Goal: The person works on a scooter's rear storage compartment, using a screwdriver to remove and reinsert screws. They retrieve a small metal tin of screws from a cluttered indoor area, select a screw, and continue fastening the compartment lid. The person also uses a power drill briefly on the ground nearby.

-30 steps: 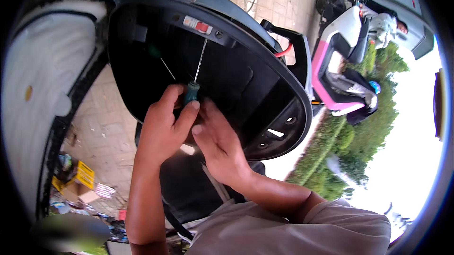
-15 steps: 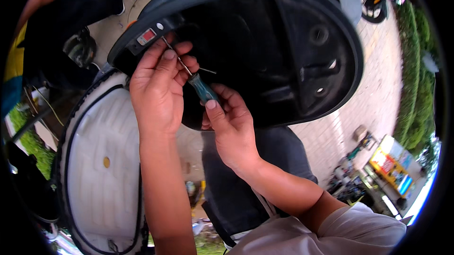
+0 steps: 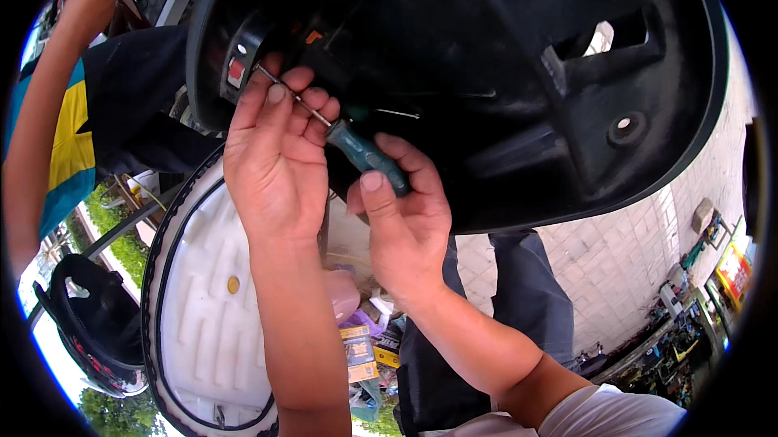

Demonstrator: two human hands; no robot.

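My right hand [image 3: 409, 226] grips the dark teal handle of a screwdriver [image 3: 365, 155]. Close to the shaft's tip, my left hand [image 3: 279, 153] pinches the thin metal between thumb and fingers. That tip points at the inner wall of a large black plastic shell [image 3: 454, 170], beside a small red-and-white fitting [image 3: 236, 72]. Whether a screw sits at the tip, I cannot tell. Inside the shell, behind my hands, lies a thin metal rod [image 3: 399, 114] with something dark green at one end.
A white-lined oval lid [image 3: 203, 307] with a black rim stands below left. Beyond it are a black helmet [image 3: 97, 319] and another person's arm [image 3: 49, 113]. Boxes [image 3: 361, 353] lie below my hands; assorted tools [image 3: 673, 324] are at the right.
The shell now looks larger and nearer, and the view has shifted. More of the person at the left shows. Both hands keep the same grip on the screwdriver.
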